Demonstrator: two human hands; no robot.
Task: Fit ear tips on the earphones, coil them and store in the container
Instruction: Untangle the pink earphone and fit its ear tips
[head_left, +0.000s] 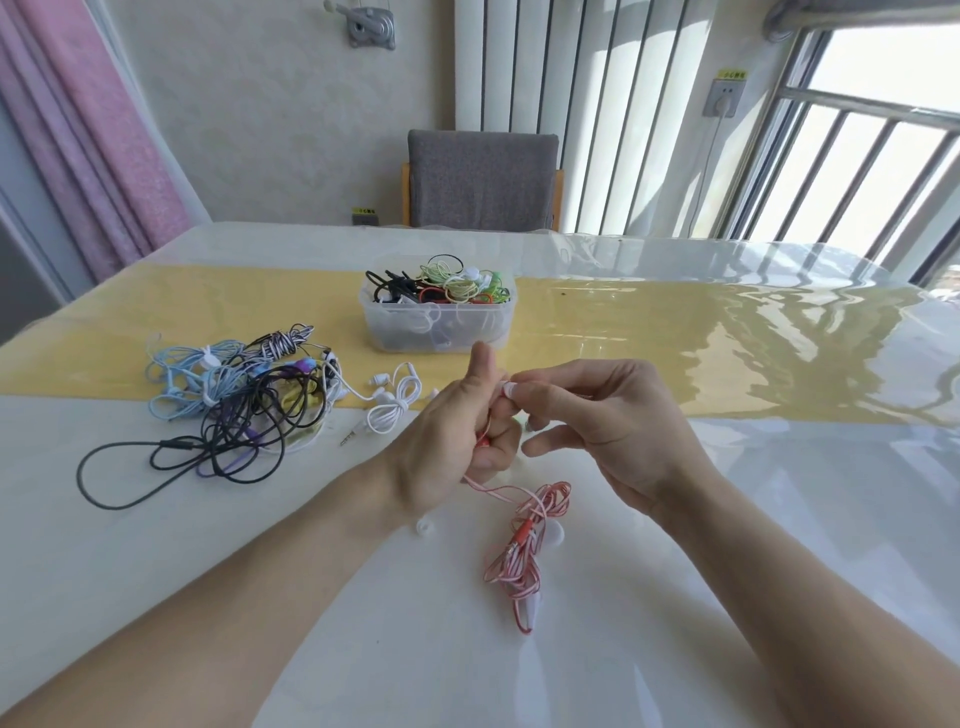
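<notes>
My left hand (457, 431) grips the earbud end of a red-and-white earphone cable (524, 540), thumb raised. The rest of that cable hangs down in a loose tangle onto the white table. My right hand (587, 415) pinches a small white ear tip (508, 388) against the earbud held in my left hand. A loose white ear tip (424, 528) lies on the table under my left wrist. Beyond my hands stands the clear plastic container (410, 332), holding several coiled earphones.
A tangled pile of blue, black, purple and striped earphones (234, 395) lies at the left, with a coiled white pair (392, 402) beside it. A yellow runner (675, 353) crosses the table. A grey chair (480, 179) stands behind the far edge.
</notes>
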